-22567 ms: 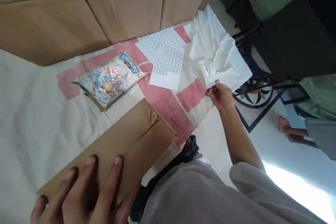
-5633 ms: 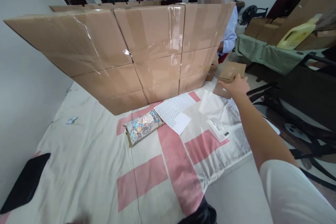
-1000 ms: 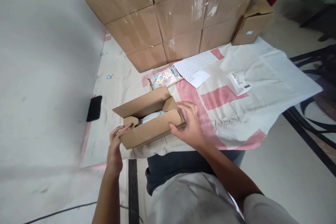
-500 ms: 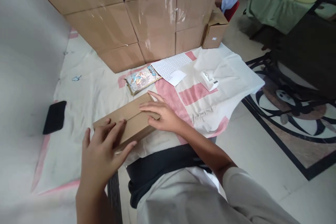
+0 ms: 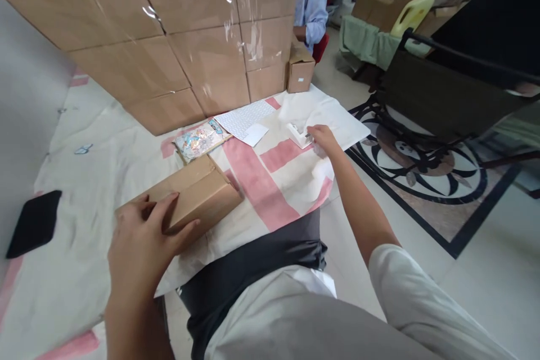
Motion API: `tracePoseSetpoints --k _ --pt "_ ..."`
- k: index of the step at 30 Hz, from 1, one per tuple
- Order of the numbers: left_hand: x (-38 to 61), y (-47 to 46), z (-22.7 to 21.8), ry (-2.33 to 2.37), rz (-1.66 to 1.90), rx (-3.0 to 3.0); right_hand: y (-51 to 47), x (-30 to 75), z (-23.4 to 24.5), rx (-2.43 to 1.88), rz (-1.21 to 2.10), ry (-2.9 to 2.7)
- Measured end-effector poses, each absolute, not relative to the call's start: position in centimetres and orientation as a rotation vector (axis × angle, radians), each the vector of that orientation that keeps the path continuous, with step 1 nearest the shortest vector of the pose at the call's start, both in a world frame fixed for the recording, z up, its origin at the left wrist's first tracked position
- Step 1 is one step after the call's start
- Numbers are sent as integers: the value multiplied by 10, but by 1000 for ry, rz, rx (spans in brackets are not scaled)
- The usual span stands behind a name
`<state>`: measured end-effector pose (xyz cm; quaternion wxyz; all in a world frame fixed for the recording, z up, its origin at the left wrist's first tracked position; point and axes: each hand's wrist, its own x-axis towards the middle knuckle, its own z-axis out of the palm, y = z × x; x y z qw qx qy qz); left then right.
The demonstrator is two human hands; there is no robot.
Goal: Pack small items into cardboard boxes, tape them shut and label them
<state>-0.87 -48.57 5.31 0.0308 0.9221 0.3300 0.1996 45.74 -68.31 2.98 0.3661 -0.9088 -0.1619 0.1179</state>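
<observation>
A long brown cardboard box (image 5: 202, 191) lies on the cloth-covered surface, with a seam along its top. My left hand (image 5: 147, 225) grips its near left part, fingers bent over the top and thumb along the front side. Farther right, a small white tape dispenser (image 5: 297, 136) stands on the cloth. The fingers of my right hand (image 5: 323, 138) are closed at its right end; whether a strip of tape is between the fingertips is too small to see.
Stacked cartons under clear wrap (image 5: 206, 67) rise behind. Nearby are a shiny printed packet (image 5: 200, 138), a patterned white sheet (image 5: 244, 118), a dark flat object (image 5: 34, 222) and a small carton (image 5: 301, 73). A person in a blue sleeve (image 5: 314, 5) is beyond. A dark chair (image 5: 439, 90) stands right.
My right hand has left the cardboard box and reached right to the tape dispenser, closing its fingers there. My left hand stays on the box. The view has swung right.
</observation>
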Motion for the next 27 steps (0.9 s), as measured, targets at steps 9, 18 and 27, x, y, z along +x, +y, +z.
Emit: tracePoseSetpoints --k 9,18,27 --pt "-12 -503 44 1111 621 2872 -678 481 58 -2444 623 -404" --pt "-9 -509 44 1171 663 2951 -674 487 58 -2295 777 -454" --pt "-10 -508 38 1151 781 3003 -657 491 48 -2260 761 -225"
